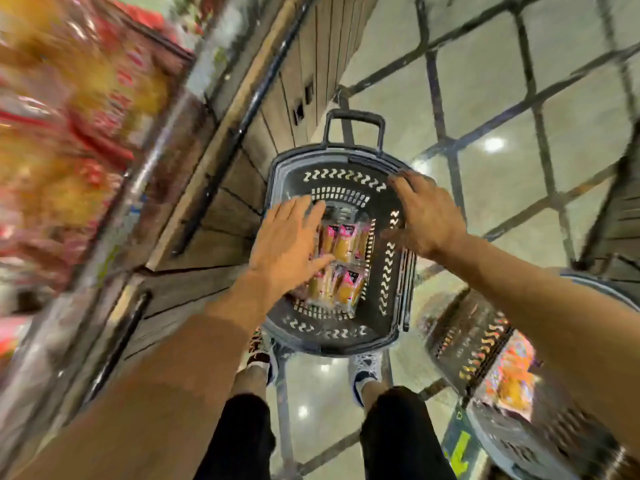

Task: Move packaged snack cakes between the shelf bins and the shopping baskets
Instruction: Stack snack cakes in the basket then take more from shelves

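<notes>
We are reaching both hands, left hand (289,245) and right hand (424,216), fingers wide and holding nothing, over the centre basket (341,341). Snack cakes (341,258) are lying inside; more are waiting in the blurred shelf bins (65,133) at upper left

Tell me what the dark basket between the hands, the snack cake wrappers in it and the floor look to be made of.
Dark basket: moulded plastic, matt, judging by the cut-out slots in its walls. Snack cake wrappers: thin clear film with pink printed ends; the cakes show through and the film glints. Floor: polished stone or glazed tile, most likely; it mirrors the ceiling lights between dark grout lines.
</notes>
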